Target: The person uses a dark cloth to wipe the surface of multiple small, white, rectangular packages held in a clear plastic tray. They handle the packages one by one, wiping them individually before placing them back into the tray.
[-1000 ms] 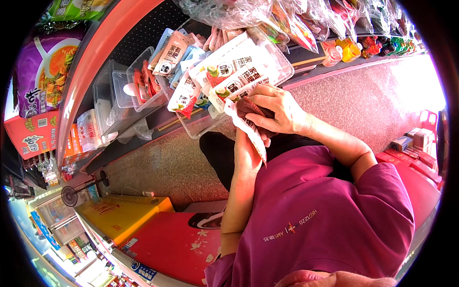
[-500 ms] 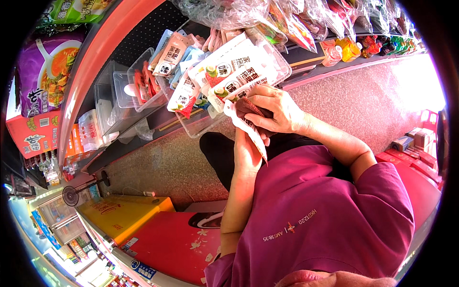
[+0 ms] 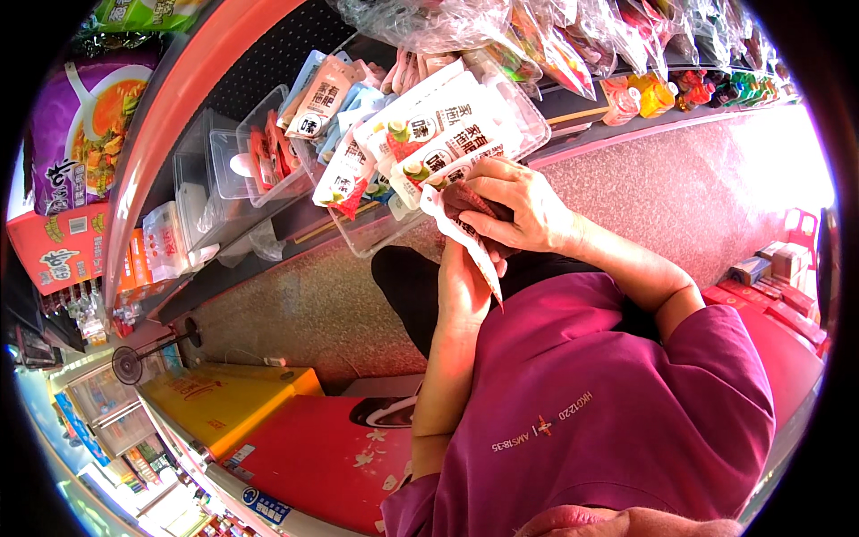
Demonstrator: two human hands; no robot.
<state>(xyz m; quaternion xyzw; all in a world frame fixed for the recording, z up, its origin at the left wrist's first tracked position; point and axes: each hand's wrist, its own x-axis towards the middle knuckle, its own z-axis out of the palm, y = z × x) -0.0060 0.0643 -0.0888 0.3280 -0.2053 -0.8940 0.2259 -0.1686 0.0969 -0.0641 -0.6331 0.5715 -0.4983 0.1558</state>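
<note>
In front of my body, my left hand grips a small snack packet with a white edge from below. My right hand bends over it, its fingers closed on a dark reddish-brown cloth pressed to the packet. Much of the packet is hidden by the cloth and fingers. Just beyond, white snack packets lie in a heap across a clear plastic bin. Blue and pink packets show under and behind them.
A smaller clear bin with red packets stands on the shelf to the left. Plastic-bagged goods hang over the far edge, and small bottles line the shelf at right. A yellow box and red chest are at lower left.
Almost nothing differs. Both hands keep their hold on the packet and cloth, and the view has shifted very slightly.
</note>
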